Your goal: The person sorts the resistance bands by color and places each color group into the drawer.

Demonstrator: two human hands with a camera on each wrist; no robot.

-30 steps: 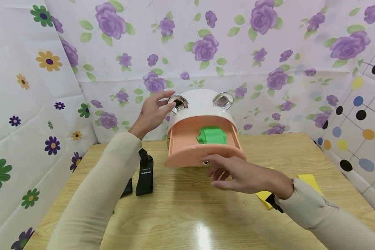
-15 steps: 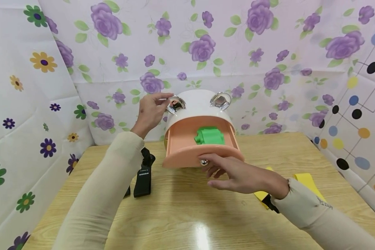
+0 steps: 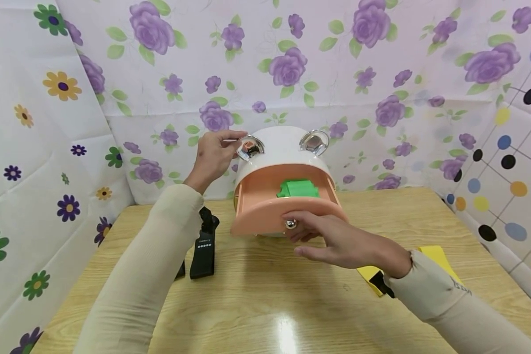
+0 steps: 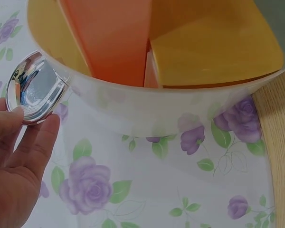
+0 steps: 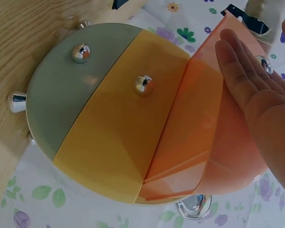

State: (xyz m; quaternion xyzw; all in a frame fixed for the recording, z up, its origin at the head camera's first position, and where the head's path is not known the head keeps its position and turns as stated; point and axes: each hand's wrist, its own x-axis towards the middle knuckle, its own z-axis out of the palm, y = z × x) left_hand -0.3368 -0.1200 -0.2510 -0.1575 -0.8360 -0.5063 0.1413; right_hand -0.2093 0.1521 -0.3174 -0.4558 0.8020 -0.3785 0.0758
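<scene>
A white drawer box (image 3: 283, 140) with round silver ears stands at the back of the table. Its top peach drawer (image 3: 258, 216) is pulled out, and a rolled green strip (image 3: 298, 188) lies inside. My left hand (image 3: 213, 156) pinches the rim of the left silver ear (image 4: 35, 90) between thumb and fingers. My right hand (image 3: 334, 238) rests its fingers against the drawer's front, beside the silver knob (image 3: 290, 224). Seen in the right wrist view, those fingers (image 5: 242, 71) lie straight along the front, with the thumb apart.
Below the peach drawer are a yellow drawer (image 5: 118, 114) and a green drawer (image 5: 85, 80), both pushed in. A black strap (image 3: 202, 255) lies to the left on the wooden table (image 3: 248, 305). A yellow strap (image 3: 438, 258) with a black buckle lies partly under my right arm.
My left fingers have closed onto the ear's rim. The drawer's front has risen slightly, hiding more of the green strip, and my right hand has moved up a little with it.
</scene>
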